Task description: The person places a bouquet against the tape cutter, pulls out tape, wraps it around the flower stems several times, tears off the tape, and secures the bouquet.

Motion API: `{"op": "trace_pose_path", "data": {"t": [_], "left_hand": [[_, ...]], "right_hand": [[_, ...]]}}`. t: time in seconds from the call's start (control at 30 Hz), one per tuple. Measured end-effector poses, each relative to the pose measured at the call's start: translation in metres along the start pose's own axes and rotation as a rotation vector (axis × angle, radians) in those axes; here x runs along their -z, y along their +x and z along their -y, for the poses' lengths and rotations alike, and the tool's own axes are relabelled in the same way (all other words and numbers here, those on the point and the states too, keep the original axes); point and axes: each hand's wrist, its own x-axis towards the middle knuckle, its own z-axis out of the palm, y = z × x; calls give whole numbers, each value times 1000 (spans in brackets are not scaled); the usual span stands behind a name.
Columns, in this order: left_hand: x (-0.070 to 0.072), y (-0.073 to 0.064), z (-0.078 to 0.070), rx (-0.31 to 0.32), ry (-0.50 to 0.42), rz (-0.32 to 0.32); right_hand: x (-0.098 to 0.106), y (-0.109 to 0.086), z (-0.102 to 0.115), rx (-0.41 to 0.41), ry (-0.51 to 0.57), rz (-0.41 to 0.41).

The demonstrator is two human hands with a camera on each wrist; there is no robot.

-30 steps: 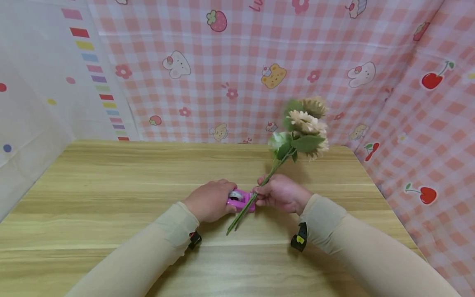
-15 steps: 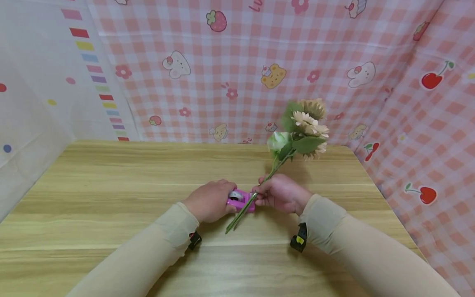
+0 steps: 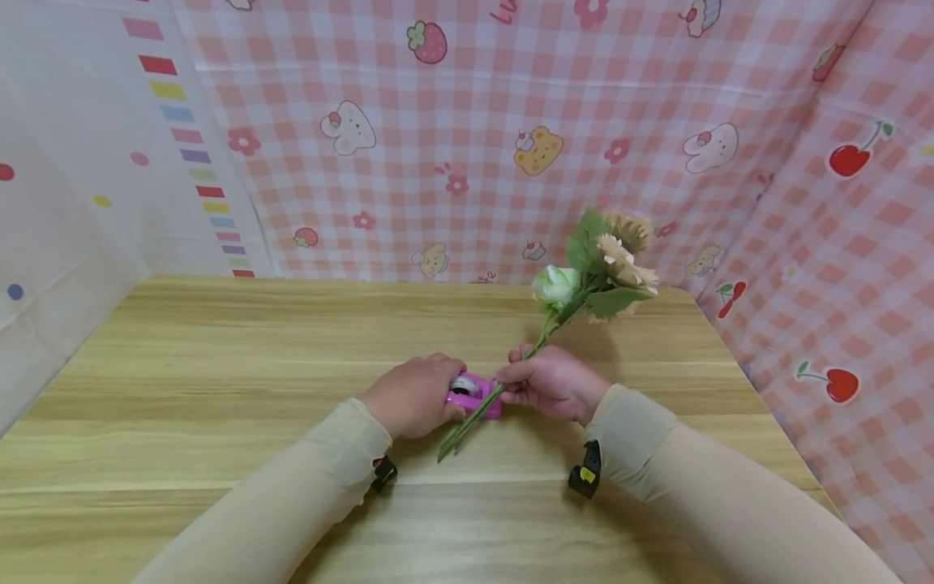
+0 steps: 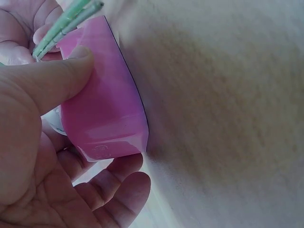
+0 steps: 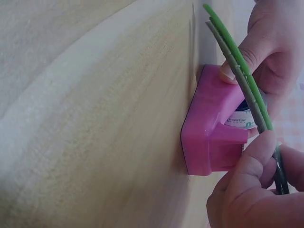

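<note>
A pink tape dispenser stands on the table, a roll of tape seated in it. My left hand grips its rear end, the thumb along one side and the fingers around the other. Above the dispenser's front end, my right hand pinches the green stems of a few artificial flowers. Their cut ends slant down toward me, over the dispenser. At the upper end are a pale green rose, beige blooms and leaves. Whether tape touches the stems is hidden by my right fingers.
The wood-grain table spreads out on both sides of the hands. Behind it hangs a pink checked cloth, with the flower heads close in front. Another checked cloth borders the right side, a white one the left.
The flowers have turned in my right hand: the heads tip a little right and lower, the rose shows more fully, and the stem ends shift slightly left. My left hand and the dispenser stay put.
</note>
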Motion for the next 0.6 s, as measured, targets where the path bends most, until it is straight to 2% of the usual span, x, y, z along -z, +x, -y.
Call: {"op": "trace_pose_path", "data": {"t": [0.6], "left_hand": [[-1,0,0,-10,9,-16]], "right_hand": [[3,-2,-3,48,-21,-6]]}}
